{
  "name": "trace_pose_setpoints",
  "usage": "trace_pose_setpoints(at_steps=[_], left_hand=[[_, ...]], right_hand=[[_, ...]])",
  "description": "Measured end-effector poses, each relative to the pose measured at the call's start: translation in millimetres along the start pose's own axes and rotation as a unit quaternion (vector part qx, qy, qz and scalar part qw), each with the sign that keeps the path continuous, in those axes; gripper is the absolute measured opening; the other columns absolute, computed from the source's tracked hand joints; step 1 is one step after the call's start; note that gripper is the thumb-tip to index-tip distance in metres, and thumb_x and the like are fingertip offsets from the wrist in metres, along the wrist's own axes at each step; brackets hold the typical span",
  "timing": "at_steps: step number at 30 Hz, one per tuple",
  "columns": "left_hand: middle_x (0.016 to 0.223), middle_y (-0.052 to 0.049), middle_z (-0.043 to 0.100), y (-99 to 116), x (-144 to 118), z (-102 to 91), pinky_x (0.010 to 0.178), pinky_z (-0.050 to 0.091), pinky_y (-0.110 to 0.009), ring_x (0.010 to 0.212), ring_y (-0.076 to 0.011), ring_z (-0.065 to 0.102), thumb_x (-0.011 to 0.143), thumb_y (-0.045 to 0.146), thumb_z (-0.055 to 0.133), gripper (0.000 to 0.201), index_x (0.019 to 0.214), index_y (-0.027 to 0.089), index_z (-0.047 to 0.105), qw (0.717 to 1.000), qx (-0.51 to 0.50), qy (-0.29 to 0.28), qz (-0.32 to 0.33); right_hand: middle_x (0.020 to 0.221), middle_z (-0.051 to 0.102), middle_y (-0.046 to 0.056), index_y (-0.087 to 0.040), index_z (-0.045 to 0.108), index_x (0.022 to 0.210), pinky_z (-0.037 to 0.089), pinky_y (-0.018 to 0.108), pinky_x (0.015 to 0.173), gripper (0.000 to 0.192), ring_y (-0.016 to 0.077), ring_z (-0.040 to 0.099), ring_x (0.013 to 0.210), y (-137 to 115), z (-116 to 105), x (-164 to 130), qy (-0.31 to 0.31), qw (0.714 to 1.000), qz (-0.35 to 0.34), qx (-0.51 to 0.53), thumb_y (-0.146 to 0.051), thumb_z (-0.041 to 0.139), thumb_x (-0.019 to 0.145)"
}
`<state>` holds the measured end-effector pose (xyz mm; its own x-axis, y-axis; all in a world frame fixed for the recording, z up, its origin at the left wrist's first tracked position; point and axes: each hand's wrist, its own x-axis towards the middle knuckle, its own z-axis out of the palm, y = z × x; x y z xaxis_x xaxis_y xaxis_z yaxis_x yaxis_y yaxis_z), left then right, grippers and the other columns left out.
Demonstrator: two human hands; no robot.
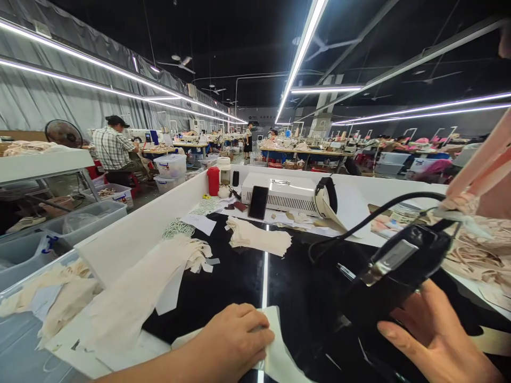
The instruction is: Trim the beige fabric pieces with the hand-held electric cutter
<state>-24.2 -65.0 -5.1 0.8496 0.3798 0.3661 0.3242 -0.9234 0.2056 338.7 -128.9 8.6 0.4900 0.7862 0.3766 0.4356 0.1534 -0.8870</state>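
The left hand [243, 338] lies palm-down, fingers together, on pale cloth [279, 351] at the black tabletop's [223, 287] near edge; any pinch is hidden. The right hand [431, 332], thumb and fingers spread, is at the black machine [403, 260]. Beyond, the paper slip's [198, 223] print and the far wall sign's [261, 117] lettering are too small to read

I count one black device [429, 250], one phone [258, 202], one red container [213, 181].

Long white tube lights [302, 51] brighten the hall under a near-black ceiling [247, 32], and a hard white streak of glare [264, 282] runs down the glossy black surface [295, 282]. Wide-angle stretching marks the edges; distant rows look soft.
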Motion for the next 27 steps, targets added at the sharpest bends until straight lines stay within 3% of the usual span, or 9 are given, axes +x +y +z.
trace_pose_setpoints(at_steps=[2,3,6,9,14,18,27], left_hand=[[0.122,-0.007,0.074,1,-1,0.1,0.103,0.054,-0.033,0.112,-0.0231,0.070,0.107,0.020,0.065,0.020,0.126,0.022,0.064,1.000,-0.001,-0.002,0.003],[0.123,-0.007,0.074,1,-2,0.8,0.104,0.053,-0.033,0.113,-0.0232,0.070,0.107,0.020,0.064,0.019,0.126,0.022,0.064,1.000,-0.001,-0.003,0.006],[0.127,-0.007,0.073,1,-4,4.9,0.107,0.052,-0.033,0.115,-0.0239,0.070,0.106,0.022,0.066,0.018,0.124,0.021,0.064,1.000,-0.002,0.001,0.012],[0.128,-0.006,0.073,2,-4,8.4,0.107,0.052,-0.033,0.116,-0.0242,0.070,0.104,0.023,0.069,0.020,0.123,0.020,0.064,1.000,-0.004,0.008,0.021],[0.129,-0.006,0.073,10,-3,4.4,0.108,0.051,-0.034,0.119,-0.0243,0.069,0.107,0.024,0.067,0.020,0.126,0.020,0.063,0.999,-0.016,-0.019,0.025],[0.125,-0.006,0.073,16,1,0.0,0.104,0.053,-0.035,0.115,-0.0246,0.069,0.107,0.027,0.067,0.021,0.125,0.017,0.063,0.999,0.000,-0.028,0.029],[0.119,-0.006,0.076,15,16,12.2,0.091,0.057,-0.033,0.108,-0.0208,0.070,0.112,0.027,0.056,0.020,0.120,0.012,0.067,0.989,0.062,0.092,0.099]], right_hand=[[0.143,0.070,0.010,-0.038,0.053,0.149,0.067,0.046,0.093,0.099,0.0387,0.070,0.127,-24,14,5,0.001,0.998,-0.036,0.049,-0.058,0.095,0.062],[0.140,0.071,0.011,-0.036,0.057,0.143,0.066,0.048,0.096,0.091,0.0385,0.071,0.125,-38,22,5,0.007,0.996,-0.055,0.065,-0.057,0.095,0.062],[0.117,0.078,0.007,-0.030,0.065,0.119,0.067,0.045,0.086,0.055,0.0293,0.080,0.092,-72,43,2,0.055,0.992,-0.055,0.097,-0.058,0.087,0.077],[0.105,0.076,0.003,-0.028,0.066,0.110,0.067,0.036,0.075,0.044,0.0204,0.075,0.075,-89,58,-1,0.074,0.990,-0.046,0.114,-0.057,0.085,0.082],[0.105,0.074,0.001,-0.029,0.058,0.110,0.066,0.035,0.071,0.041,0.0187,0.074,0.077,-95,78,-4,0.008,0.976,-0.089,0.197,-0.040,0.088,0.084],[0.092,0.070,-0.002,-0.029,0.053,0.108,0.061,0.033,0.063,0.037,0.0166,0.069,0.070,-98,97,-10,0.011,0.964,-0.111,0.242,-0.033,0.085,0.090],[0.088,0.069,-0.005,-0.032,0.056,0.114,0.060,0.031,0.057,0.033,0.0143,0.065,0.064,-96,125,-12,-0.017,0.935,-0.123,0.333,-0.033,0.081,0.093]])
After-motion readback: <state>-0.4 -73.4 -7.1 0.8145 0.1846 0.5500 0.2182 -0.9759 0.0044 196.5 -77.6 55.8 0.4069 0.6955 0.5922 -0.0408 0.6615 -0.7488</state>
